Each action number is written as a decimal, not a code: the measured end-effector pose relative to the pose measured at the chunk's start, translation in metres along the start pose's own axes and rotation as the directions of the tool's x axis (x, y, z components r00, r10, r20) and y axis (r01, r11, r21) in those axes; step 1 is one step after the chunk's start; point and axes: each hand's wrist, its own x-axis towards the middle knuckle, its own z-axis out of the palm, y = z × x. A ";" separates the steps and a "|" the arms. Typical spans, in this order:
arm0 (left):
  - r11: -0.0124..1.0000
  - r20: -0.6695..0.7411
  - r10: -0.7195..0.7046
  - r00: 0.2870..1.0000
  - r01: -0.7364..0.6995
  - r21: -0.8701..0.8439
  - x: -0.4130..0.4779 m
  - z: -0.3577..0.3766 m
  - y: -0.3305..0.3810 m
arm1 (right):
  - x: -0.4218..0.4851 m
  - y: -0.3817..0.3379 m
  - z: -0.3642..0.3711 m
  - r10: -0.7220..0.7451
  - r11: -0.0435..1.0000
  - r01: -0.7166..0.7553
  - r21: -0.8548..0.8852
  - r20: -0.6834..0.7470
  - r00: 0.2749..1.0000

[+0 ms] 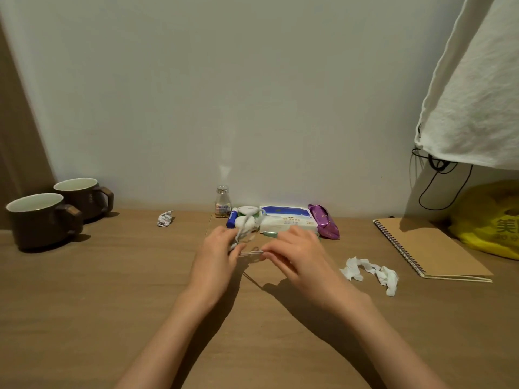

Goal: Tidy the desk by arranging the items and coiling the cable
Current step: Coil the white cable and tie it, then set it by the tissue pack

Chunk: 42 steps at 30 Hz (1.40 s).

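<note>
Two bare forearms [174, 332] reach out over the wooden desk [112, 276]. Left hand [216, 256] and right hand [297, 254] sit close together, each with fingers curled, pinching the white cable [250, 251] stretched between them just above the desktop. A strand climbs from the left hand towards some white rounded objects [248, 211] beside the tissue pack [286, 223]. Two brown mugs [42, 220] stand far left, a spiral notebook [429, 248] far right
</note>
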 end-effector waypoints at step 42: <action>0.846 0.545 0.079 0.835 0.233 -0.480 -0.001 -0.018 0.031 | -0.002 0.023 -0.028 0.195 0.860 -0.215 0.462 0.092 0.977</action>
